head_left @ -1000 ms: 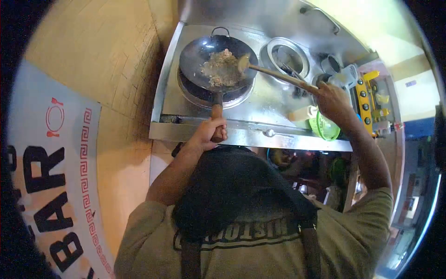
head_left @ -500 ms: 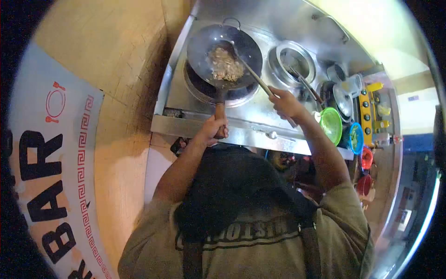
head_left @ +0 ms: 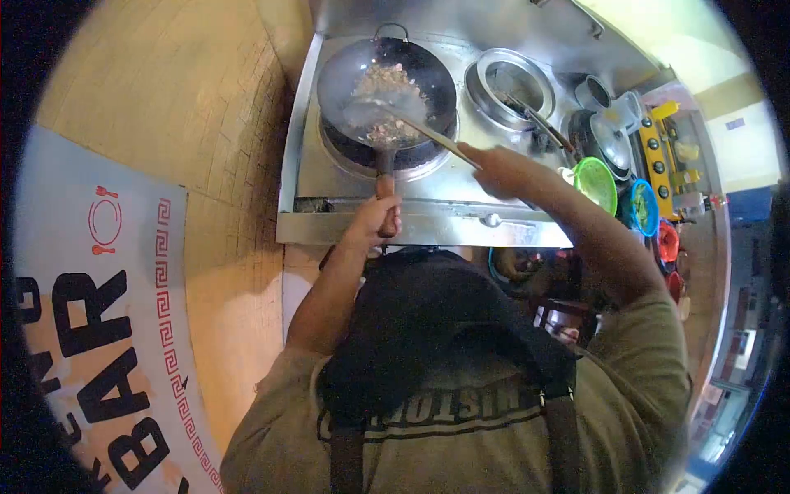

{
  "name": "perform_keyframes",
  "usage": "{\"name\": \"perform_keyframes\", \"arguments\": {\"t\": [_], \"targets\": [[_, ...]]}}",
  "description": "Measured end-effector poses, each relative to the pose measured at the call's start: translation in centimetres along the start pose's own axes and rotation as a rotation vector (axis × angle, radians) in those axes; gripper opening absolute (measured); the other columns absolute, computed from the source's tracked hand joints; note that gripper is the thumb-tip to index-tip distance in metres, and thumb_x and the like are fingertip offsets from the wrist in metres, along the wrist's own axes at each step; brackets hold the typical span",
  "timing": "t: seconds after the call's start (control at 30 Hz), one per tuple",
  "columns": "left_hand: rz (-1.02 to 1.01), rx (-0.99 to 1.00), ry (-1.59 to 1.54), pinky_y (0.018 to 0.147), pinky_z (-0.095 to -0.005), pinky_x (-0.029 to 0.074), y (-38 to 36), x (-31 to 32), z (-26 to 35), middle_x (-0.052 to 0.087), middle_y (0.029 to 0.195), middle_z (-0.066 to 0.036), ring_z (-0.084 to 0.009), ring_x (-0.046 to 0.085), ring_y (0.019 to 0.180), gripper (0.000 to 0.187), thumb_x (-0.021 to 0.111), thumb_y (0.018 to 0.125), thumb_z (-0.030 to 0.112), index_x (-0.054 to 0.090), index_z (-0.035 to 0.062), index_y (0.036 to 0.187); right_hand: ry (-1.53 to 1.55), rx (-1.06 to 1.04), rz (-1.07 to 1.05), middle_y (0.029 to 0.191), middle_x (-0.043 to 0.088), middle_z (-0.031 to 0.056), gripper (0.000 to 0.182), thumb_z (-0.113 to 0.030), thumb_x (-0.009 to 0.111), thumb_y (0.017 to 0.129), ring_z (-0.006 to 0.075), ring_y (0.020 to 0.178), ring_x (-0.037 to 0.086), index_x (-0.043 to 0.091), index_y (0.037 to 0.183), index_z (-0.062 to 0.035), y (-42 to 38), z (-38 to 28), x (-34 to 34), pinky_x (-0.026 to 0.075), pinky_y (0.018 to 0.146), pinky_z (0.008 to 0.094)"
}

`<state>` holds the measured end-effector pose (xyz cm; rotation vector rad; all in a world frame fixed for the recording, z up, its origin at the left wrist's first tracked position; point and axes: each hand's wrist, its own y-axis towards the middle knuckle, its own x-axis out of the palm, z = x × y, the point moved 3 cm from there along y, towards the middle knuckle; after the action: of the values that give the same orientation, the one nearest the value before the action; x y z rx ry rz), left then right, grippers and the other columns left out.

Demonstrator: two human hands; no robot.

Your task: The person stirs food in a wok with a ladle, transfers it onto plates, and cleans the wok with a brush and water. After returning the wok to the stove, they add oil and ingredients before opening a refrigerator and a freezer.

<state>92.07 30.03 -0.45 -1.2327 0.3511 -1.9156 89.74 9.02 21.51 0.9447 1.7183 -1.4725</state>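
Observation:
A dark wok [head_left: 331, 86] with a wooden handle rests over the left burner ring of the steel stove [head_left: 444, 185]. My left hand [head_left: 377, 218] is wrapped round its handle. My right hand [head_left: 502, 171] holds the shaft of a long ladle [head_left: 428, 133], whose head lies in the wok, blurred by steam. Browned chopped food [head_left: 388, 81] is spread over the wok's far side, with smaller bits near the handle.
Right of the wok is a second burner with a steel ring [head_left: 485, 99] and a long-handled utensil [head_left: 539, 123]. Farther right are a lidded pot [head_left: 607, 140], a green strainer [head_left: 594, 185], a blue basket [head_left: 643, 207] and red containers [head_left: 668, 241]. A printed banner [head_left: 123, 222] is at left.
The ladle head has moved from the wok's far side toward its middle, and the food is more spread out. My right hand has shifted slightly. The wok sits lower over the burner.

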Motion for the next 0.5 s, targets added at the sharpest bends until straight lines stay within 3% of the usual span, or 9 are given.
{"name": "perform_keyframes", "arguments": {"t": [0.1, 0.13, 0.2, 0.3, 0.4, 0.43, 0.47, 0.5], "targets": [[-0.149, 0.036, -0.114, 0.051, -0.0331, 0.048, -5.3, 7.1, -0.1, 0.050, 0.062, -0.002, -0.0140, 0.053, 0.055, 0.014, 0.060, 0.086, 0.015, 0.053, 0.0062, 0.078, -0.193, 0.100, -0.004, 0.077, 0.063, 0.0231, 0.059, -0.012, 0.047, 0.088, 0.0337, 0.067, 0.065, 0.028, 0.144, -0.0110, -3.5, 1.1, 0.0, 0.052, 0.064, 0.0454], [-0.148, 0.015, -0.107, 0.051, -0.0330, 0.048, -5.6, 7.5, -0.6, 0.050, 0.063, -0.003, -0.0141, 0.053, 0.055, 0.014, 0.060, 0.086, 0.015, 0.053, 0.0060, 0.079, -0.177, 0.068, 0.005, 0.076, 0.063, 0.0200, 0.056, -0.015, 0.049, 0.090, 0.0287, 0.060, 0.063, 0.031, 0.144, -0.0112, -3.4, 2.4, -0.8, 0.052, 0.057, 0.0418], [-0.145, 0.012, -0.091, 0.050, -0.0329, 0.047, -5.5, 7.6, 0.1, 0.051, 0.064, -0.003, -0.0142, 0.053, 0.055, 0.013, 0.060, 0.086, 0.015, 0.053, 0.0057, 0.080, 0.266, 0.076, -0.032, 0.068, 0.060, 0.0114, 0.052, -0.017, 0.051, 0.092, 0.0191, 0.051, 0.057, 0.036, 0.142, -0.0110, -5.2, 2.2, -4.1, 0.049, 0.048, 0.0341], [-0.129, -0.008, -0.184, 0.050, -0.0329, 0.046, -3.1, 5.9, 0.5, 0.052, 0.067, -0.004, -0.0153, 0.053, 0.054, 0.012, 0.060, 0.085, 0.014, 0.053, 0.0050, 0.082, 0.726, 0.228, -0.140, 0.062, 0.051, 0.0031, 0.048, -0.018, 0.051, 0.092, 0.0129, 0.045, 0.050, 0.040, 0.139, -0.0114, -9.0, 1.8, -6.0, 0.043, 0.040, 0.0277], [-0.150, 0.041, -0.203, 0.050, -0.0341, 0.047, -2.1, 5.8, -0.5, 0.053, 0.058, -0.009, -0.0192, 0.053, 0.051, 0.016, 0.061, 0.082, 0.013, 0.054, 0.0030, 0.072, 0.641, 0.322, -0.239, 0.063, 0.048, -0.0019, 0.046, -0.019, 0.050, 0.094, 0.0071, 0.047, 0.047, 0.041, 0.139, -0.0121, -11.5, 0.1, -7.2, 0.038, 0.037, 0.0213], [-0.152, 0.041, -0.194, 0.050, -0.0339, 0.047, -2.0, 5.5, -0.7, 0.053, 0.061, -0.007, -0.0182, 0.053, 0.052, 0.015, 0.061, 0.083, 0.014, 0.053, 0.0037, 0.075, 0.629, 0.368, -0.242, 0.058, 0.049, 0.0021, 0.050, -0.017, 0.052, 0.091, 0.0100, 0.048, 0.050, 0.041, 0.140, -0.0110, -11.7, -0.1, -6.4, 0.043, 0.041, 0.0270], [-0.155, 0.044, -0.188, 0.050, -0.0337, 0.047, -1.9, 5.3, -0.8, 0.052, 0.065, -0.005, -0.0172, 0.053, 0.053, 0.014, 0.061, 0.084, 0.014, 0.053, 0.0044, 0.078, 0.302, 0.126, -0.136, 0.063, 0.056, 0.0086, 0.053, -0.015, 0.051, 0.090, 0.0183, 0.052, 0.057, 0.038, 0.141, -0.0119, -11.1, 0.9, -4.5, 0.048, 0.048, 0.0331], [-0.159, 0.045, -0.181, 0.050, -0.0335, 0.047, -1.8, 5.1, -0.9, 0.052, 0.068, -0.004, -0.0163, 0.053, 0.054, 0.013, 0.061, 0.085, 0.015, 0.053, 0.0051, 0.081, 0.104, 0.079, -0.034, 0.068, 0.060, 0.0126, 0.053, -0.013, 0.048, 0.090, 0.0236, 0.055, 0.060, 0.036, 0.141, -0.0113, -10.4, 1.9, -2.1, 0.049, 0.052, 0.0372]]}}
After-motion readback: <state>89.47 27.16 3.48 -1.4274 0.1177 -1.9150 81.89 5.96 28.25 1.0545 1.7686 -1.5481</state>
